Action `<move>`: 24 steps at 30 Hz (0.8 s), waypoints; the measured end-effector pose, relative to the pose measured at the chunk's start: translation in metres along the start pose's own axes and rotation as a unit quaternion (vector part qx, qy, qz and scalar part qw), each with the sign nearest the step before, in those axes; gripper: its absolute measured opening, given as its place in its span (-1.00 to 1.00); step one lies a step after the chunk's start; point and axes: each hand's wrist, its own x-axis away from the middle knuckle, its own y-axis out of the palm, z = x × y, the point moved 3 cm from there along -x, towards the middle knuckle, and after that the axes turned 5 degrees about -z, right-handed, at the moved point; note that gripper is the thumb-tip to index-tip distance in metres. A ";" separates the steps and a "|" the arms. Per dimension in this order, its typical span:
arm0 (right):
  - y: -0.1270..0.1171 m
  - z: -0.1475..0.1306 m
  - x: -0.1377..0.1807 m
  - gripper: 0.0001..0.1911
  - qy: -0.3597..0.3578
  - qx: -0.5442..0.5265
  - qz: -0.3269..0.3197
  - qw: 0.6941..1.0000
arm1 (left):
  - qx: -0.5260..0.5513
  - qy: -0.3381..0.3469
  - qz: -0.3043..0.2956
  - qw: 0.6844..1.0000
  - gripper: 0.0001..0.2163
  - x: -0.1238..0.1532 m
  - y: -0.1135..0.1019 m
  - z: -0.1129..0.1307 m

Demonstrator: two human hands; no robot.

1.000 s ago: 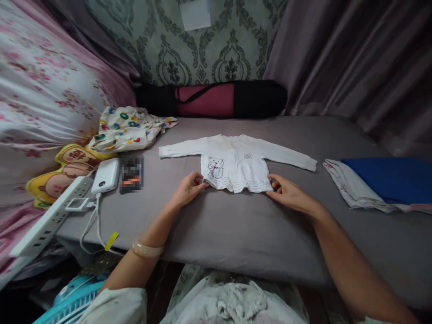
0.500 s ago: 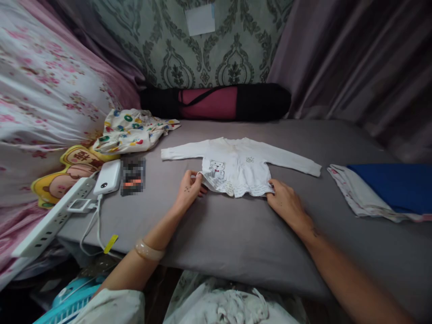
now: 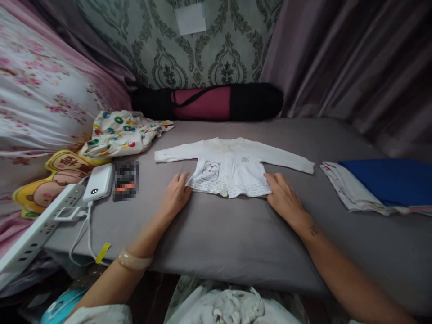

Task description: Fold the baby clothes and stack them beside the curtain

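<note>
A small white long-sleeved cardigan lies spread on the grey sheet, its sleeves stretched out to both sides. It has a bear print at its left front and lettering along the hem. My left hand is closed at the left hem corner, thumb and fingers on the edge of the cloth. At the opposite corner, my right hand grips the hem, with its fingertips partly hidden from view.
Folded blue and white cloths lie at the right. On the left are a patterned garment, a yellow cushion, a white power bank, a power strip and a blurred packet. A black-and-red bag lies behind.
The lifted left corner of the hem has come down flat, and the hem is now spread straighter and wider. My left hand has moved left. The whole view has shifted slightly.
</note>
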 end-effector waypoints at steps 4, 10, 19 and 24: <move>0.007 0.001 -0.003 -0.44 -0.136 -0.004 0.022 0.990 | -0.028 0.149 -0.052 0.987 -0.58 -0.004 0.000 0.006; 0.004 0.012 0.012 -0.53 -0.178 0.006 -0.002 0.984 | -0.053 0.201 -0.109 0.972 -0.65 0.000 -0.008 -0.003; -0.030 0.013 -0.020 -0.67 -0.174 -0.080 -0.086 0.978 | -0.003 0.197 -0.085 0.977 -0.76 -0.015 -0.024 0.034; 0.005 -0.018 -0.078 -0.51 -0.174 -0.112 -0.033 0.978 | 0.026 0.259 -0.114 0.959 -0.80 -0.028 0.004 0.099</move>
